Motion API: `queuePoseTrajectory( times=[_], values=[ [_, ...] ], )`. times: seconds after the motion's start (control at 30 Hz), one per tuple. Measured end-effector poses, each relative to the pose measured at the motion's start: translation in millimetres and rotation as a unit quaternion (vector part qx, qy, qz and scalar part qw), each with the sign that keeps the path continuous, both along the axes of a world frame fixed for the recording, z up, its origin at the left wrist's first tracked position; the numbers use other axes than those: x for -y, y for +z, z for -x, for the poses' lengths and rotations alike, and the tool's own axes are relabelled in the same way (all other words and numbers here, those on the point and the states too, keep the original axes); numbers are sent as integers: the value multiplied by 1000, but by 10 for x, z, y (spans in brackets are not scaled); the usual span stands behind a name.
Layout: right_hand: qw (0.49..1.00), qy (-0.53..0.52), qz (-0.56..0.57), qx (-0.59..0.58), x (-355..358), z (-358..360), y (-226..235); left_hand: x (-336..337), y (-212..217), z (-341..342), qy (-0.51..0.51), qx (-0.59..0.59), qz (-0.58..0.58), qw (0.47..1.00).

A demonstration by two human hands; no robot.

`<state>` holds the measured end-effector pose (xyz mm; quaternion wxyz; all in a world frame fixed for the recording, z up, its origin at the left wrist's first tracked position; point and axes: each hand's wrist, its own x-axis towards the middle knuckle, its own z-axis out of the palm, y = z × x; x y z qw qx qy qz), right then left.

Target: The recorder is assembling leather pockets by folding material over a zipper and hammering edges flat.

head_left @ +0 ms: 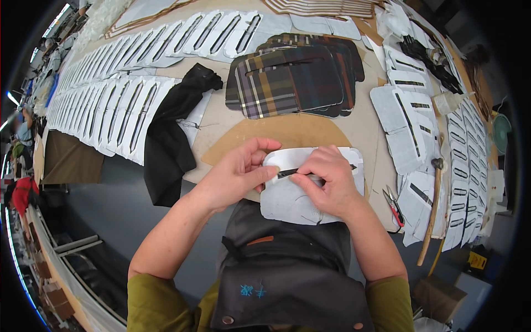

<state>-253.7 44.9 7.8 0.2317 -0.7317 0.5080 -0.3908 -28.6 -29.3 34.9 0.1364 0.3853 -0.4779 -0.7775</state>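
Observation:
Close in front of me, a white-backed fabric panel (296, 202) with rounded corners lies at the table's near edge. A narrow dark slit runs across its upper half. At the slit's left end my left hand (243, 169) pinches the panel, thumb on top. My right hand (329, 180) is closed over the slit's middle, thumb and forefinger pressing at the dark strip. Its fingers hide much of the slit. Under the panel's far side lies a tan curved board (276, 130). Beyond that sits a stack of plaid fabric panels (287, 80).
Rows of white slit pieces (130, 110) overlap at the left, with black cloth (171, 138) beside them. At the right are more white pieces (395, 127), red-handled snips (394, 207), a wooden-handled hammer (431, 210), a bottle (448, 102) and black gloves (428, 58).

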Motion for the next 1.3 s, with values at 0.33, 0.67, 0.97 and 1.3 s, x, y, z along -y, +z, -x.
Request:
queuePoseTrajectory(
  times=[0.33, 0.67, 0.97, 1.3],
  values=[
    [998, -12, 49, 25, 18, -42, -26, -12, -13, 87, 4, -15, 73, 997],
    [999, 14, 34, -8, -57, -54, 171, -186, -200, 222, 156, -188, -142, 959],
    [999, -48, -18, -19, -38, -67, 42, 142, 63, 59, -42, 42, 538, 841],
    [998, -38, 30, -47, -18, -96, 5, 537, 388, 505, -449, 182, 508, 712]
  ],
)
